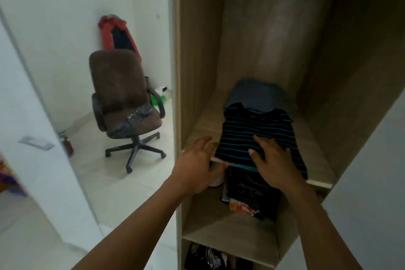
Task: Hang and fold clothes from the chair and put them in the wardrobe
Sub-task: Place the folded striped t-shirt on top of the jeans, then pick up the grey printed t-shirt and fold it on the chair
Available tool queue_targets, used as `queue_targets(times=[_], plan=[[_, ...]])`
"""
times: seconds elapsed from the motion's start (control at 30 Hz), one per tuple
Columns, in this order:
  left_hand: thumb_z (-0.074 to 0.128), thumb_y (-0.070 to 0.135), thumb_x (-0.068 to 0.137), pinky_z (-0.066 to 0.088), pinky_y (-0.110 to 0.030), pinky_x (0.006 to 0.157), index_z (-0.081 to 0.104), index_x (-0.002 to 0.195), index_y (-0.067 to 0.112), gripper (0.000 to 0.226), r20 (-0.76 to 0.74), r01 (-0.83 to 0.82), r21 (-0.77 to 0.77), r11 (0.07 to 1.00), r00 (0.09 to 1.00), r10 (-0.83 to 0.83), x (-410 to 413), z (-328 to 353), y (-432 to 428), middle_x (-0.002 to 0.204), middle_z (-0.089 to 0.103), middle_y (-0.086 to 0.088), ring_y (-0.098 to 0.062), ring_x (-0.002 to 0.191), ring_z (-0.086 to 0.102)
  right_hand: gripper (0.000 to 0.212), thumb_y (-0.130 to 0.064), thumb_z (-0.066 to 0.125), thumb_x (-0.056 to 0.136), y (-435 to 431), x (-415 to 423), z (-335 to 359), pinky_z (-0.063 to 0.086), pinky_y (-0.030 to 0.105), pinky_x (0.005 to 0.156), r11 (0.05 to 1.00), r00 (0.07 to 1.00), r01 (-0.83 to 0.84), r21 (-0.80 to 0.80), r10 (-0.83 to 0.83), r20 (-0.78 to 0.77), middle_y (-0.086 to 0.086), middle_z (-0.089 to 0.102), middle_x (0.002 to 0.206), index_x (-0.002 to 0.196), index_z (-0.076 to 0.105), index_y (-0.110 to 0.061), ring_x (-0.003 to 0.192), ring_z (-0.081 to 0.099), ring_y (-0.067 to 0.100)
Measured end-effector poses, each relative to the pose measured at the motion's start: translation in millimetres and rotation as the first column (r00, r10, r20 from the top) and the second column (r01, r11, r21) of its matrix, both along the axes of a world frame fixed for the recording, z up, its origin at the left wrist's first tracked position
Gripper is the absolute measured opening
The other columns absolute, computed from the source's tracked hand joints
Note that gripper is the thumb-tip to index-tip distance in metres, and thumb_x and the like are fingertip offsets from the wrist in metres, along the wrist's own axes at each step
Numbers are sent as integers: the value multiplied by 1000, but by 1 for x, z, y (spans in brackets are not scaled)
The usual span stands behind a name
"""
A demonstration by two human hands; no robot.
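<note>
Head view: a folded striped shirt [256, 136] is pressed flat on the wardrobe shelf [202, 128] under the spread, open right hand [274, 164], its edge touched by the open left hand [195, 169]; even pressure is advised so folds are not disturbed.

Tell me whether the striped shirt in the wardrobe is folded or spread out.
Folded. The striped shirt lies as a compact rectangle on the wardrobe shelf, no sleeves showing, the right hand flat on it.
</note>
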State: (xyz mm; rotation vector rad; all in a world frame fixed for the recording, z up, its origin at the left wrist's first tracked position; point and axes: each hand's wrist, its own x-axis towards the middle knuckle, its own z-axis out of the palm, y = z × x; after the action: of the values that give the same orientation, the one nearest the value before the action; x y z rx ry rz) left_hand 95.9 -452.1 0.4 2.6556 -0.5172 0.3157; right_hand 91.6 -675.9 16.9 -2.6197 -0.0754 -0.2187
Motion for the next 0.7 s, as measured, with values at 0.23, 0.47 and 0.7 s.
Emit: queue_targets(times=[0.23, 0.47, 0.7], plan=[[45, 72, 90, 46, -45, 106, 40, 148, 30, 72, -166, -330, 79, 941, 926, 339, -145, -22, 165, 159, 33, 5, -21, 137, 45, 54, -46, 41, 103, 166, -102, -24, 6, 53, 123, 964, 956, -264, 9, 263, -131, -6, 24, 163, 153, 32, -31, 152, 12, 23], [48, 69, 90, 42, -39, 106, 35, 151, 29, 74, -342, -689, 64, 722, 665, 664, -299, -66, 337, 158, 33, 6, -18, 136, 44, 54, -43, 44, 104, 359, -175, -59, 24, 37, 121, 737, 709, -675, 46, 664, -238, -2, 29, 161, 154, 31, -27, 147, 29, 16], [52, 67, 90, 41, -38, 108, 35, 151, 24, 76, -460, -927, 76, 368, 294, 838, -450, -108, 471, 157, 33, 3, -19, 136, 44, 53, -41, 44, 104, 563, -249, -100, 27, 29, 117, 378, 339, -923, 77, 890, -304, -5, 32, 159, 153, 32, -27, 145, 32, 13]])
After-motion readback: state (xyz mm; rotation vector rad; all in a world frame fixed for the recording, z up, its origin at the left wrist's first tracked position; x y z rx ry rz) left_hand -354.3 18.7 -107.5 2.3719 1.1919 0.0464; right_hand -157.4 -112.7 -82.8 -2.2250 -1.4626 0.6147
